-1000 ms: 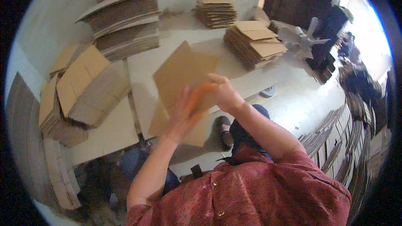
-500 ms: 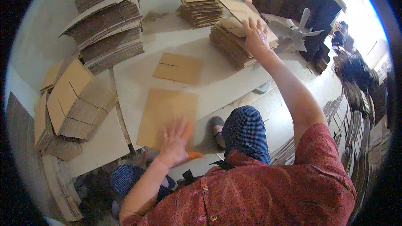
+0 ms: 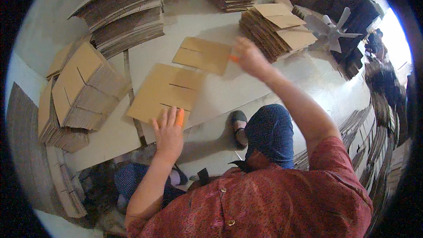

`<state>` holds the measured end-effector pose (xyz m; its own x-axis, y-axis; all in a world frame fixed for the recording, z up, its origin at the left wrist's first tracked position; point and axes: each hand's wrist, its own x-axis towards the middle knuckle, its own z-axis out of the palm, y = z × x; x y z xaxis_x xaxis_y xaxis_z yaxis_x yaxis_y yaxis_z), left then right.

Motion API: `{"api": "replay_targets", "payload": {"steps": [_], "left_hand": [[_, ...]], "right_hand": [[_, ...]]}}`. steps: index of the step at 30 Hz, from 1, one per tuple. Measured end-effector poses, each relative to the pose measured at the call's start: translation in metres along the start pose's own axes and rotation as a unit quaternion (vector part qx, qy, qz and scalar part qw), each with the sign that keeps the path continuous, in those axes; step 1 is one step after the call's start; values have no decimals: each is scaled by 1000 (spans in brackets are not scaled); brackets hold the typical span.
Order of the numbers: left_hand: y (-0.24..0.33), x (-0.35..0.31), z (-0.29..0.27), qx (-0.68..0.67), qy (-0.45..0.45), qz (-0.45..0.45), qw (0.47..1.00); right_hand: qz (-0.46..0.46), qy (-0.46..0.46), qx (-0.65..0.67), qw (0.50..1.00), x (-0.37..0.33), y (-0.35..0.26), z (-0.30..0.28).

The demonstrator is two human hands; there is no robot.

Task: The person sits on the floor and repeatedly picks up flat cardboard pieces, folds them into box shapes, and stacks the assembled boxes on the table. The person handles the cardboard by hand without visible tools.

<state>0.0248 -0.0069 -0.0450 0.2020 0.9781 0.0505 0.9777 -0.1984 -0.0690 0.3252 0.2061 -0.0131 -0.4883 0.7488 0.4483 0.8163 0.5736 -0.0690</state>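
Cardboard: larger sheet (image 3: 152, 90) lies on the table (image 3: 229, 87) under your left hand (image 3: 168, 136), fingers spread; right hand (image 3: 253, 60) blurred beside the smaller sheet (image 3: 207, 56), grip unclear. Sideways finger pressure could skew the larger.

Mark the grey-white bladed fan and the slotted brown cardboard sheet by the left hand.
Grey-white bladed fan (image 3: 333, 33): head view, central hub.
Slotted brown cardboard sheet (image 3: 161, 92): head view, middle of its flat face.

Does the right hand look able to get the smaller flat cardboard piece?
Probably yes: the right hand is close to the right edge of the smaller cardboard piece, and nothing seems to block the way.
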Motion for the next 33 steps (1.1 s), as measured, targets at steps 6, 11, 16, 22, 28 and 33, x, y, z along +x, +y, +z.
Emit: {"api": "replay_targets", "payload": {"steps": [6,11,16,22,28,33], "left_hand": [[-23,-1,-35,-86,-133,-48,986],[-32,-7,-25,-109,-123,-49,985],[-22,-7,-23,-114,-103,-50,987],[10,3,-4,-229,51,74,969],[25,21,10,-420,126,47,898],[24,50,-9,-579,157,-49,798]], "right_hand": [[86,-176,-5,981,-16,-65,50],[27,-188,-57,980,-59,-95,15],[-91,-175,-75,978,-111,-115,-19],[-106,-95,-27,989,-121,-93,-5],[52,205,64,975,-72,-87,-61],[254,253,392,847,-50,-78,-79]]}}
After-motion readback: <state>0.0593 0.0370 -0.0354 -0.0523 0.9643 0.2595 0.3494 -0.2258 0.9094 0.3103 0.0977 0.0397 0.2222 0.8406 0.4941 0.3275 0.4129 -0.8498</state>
